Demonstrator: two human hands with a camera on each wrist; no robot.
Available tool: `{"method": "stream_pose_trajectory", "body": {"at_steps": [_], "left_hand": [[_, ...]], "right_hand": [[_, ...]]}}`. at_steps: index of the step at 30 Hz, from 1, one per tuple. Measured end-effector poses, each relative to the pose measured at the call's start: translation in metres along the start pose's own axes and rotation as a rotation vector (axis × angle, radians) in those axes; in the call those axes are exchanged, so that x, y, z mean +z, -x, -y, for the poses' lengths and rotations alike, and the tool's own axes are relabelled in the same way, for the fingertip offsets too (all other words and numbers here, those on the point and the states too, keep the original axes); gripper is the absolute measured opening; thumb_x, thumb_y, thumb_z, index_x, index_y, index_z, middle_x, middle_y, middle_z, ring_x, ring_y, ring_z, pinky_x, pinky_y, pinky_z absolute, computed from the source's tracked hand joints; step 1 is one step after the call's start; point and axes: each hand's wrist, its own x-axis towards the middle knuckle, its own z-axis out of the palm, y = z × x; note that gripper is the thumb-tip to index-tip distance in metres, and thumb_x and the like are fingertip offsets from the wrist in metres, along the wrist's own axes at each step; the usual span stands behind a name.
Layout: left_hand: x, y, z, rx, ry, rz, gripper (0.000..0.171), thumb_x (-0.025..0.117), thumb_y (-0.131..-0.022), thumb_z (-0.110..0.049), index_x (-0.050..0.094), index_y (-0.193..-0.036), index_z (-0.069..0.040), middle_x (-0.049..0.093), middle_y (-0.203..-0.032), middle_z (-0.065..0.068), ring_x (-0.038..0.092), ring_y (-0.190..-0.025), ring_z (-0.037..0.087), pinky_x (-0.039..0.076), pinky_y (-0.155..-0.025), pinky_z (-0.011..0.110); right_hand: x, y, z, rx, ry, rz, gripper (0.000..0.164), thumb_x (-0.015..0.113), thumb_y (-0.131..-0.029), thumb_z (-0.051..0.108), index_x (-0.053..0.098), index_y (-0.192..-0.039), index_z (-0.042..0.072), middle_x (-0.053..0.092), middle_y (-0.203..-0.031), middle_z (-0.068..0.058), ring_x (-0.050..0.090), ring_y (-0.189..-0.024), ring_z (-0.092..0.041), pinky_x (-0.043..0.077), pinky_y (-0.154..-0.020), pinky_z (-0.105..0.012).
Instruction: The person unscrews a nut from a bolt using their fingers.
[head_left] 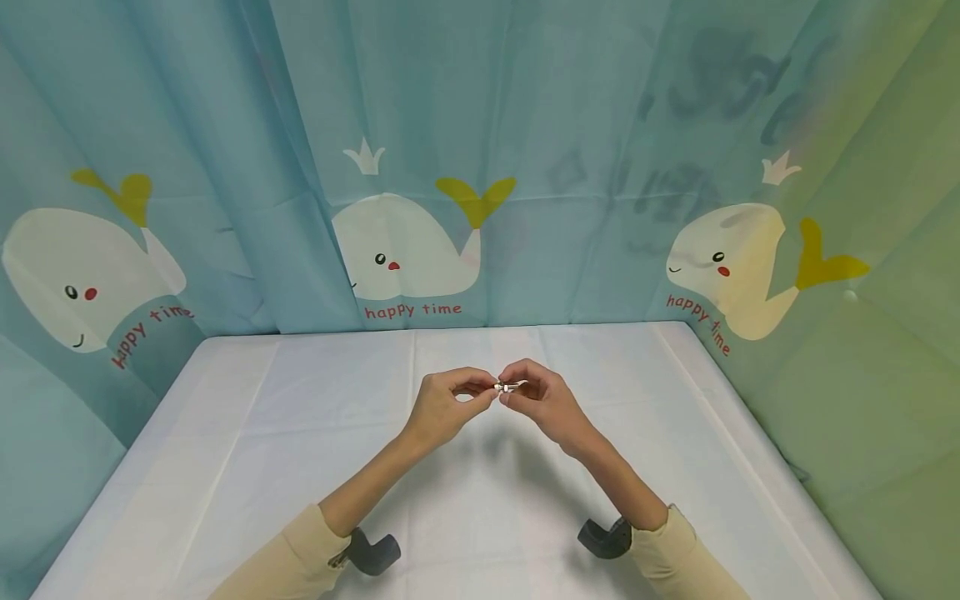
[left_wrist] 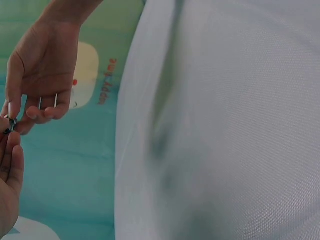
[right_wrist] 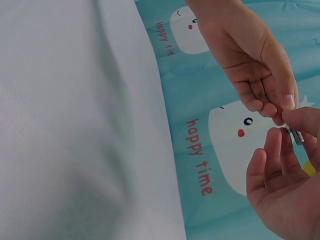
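Note:
Raised over the table, both hands meet at a small silvery metal piece (head_left: 507, 387). My left hand (head_left: 441, 407) pinches its left end between thumb and fingertips. The right end sits between the thumb and fingers of my right hand (head_left: 549, 405). In the right wrist view the metal piece (right_wrist: 297, 136) shows a narrow, ridged side, and the fingertips cover part of it; its exact kind I cannot tell. At the left edge of the left wrist view, the metal piece (left_wrist: 10, 125) looks dark and shiny between the two hands' fingertips.
A white cloth covers the table (head_left: 337, 392). Behind it hangs a blue-green curtain (head_left: 570, 125) printed with white whales, which also runs along both sides. Dark curved mounts stick out at the left wrist (head_left: 375, 553) and the right wrist (head_left: 604, 538).

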Motion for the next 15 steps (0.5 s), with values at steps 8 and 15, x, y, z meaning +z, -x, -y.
{"method": "stream_pose_trajectory", "body": {"at_steps": [8,15], "left_hand": [[0.0001,-0.0002,-0.0005,0.016,-0.003,-0.001,0.009,0.071,-0.085,0.010,0.072,-0.094,0.010,0.073,-0.088,0.018,0.070,-0.078,0.031,0.060,-0.076,0.040],[0.0002,0.0007,0.0005,0.020,-0.012,-0.007,0.009,0.071,-0.085,0.010,0.072,-0.094,0.009,0.073,-0.087,0.017,0.070,-0.077,0.030,0.060,-0.075,0.038]], "right_hand": [[0.0001,0.0000,0.0009,0.063,0.020,-0.027,0.026,0.063,-0.099,0.017,0.064,-0.119,0.000,0.067,-0.107,-0.011,0.063,-0.093,-0.029,0.056,-0.087,-0.039],[0.0011,0.0005,0.0048,0.077,0.023,-0.045,0.022,0.064,-0.098,0.015,0.067,-0.113,-0.001,0.066,-0.100,-0.018,0.062,-0.089,-0.027,0.056,-0.084,-0.035]]}}
